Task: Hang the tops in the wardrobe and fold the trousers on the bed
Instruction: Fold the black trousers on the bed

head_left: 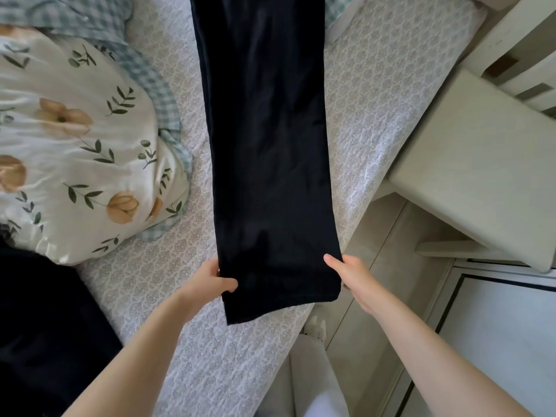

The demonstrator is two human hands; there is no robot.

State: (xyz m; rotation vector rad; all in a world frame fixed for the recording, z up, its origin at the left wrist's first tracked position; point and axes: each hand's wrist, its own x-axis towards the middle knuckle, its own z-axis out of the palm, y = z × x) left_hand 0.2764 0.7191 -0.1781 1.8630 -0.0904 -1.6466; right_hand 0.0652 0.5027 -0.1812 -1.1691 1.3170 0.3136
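1. A pair of black trousers (264,145) lies stretched out in one long strip down the middle of the frame, running from the top edge to the lower centre. The legs appear laid one upon the other, so only a single width shows.
2. The left hand (210,284) grips the left edge of the trousers close to the hem, with its thumb on top of the cloth and its fingers tucked out of sight beneath.
3. The right hand (352,281) grips the right edge at the same height, thumb pressed on top and fingers curled under the cloth. The two hands are well apart, one on either side of the strip.
4. The trousers rest on a bed (376,100) covered with a white and grey patterned spread. Whether the held hem end touches the spread cannot be told.
5. At centre left, a white floral cushion (75,145) printed with tan flowers and green leaves lies on the bed, near the trousers but not touching them.
6. A green-checked cloth (90,19) lies crumpled at upper left, partly under the cushion.
7. A dark garment (45,326) fills the lower left corner.
8. At right, beside the bed, a pale stool (481,164) stands on a light floor (391,236).
9. At bottom centre, the person's leg (307,371) in white cloth stands against the bed's edge.
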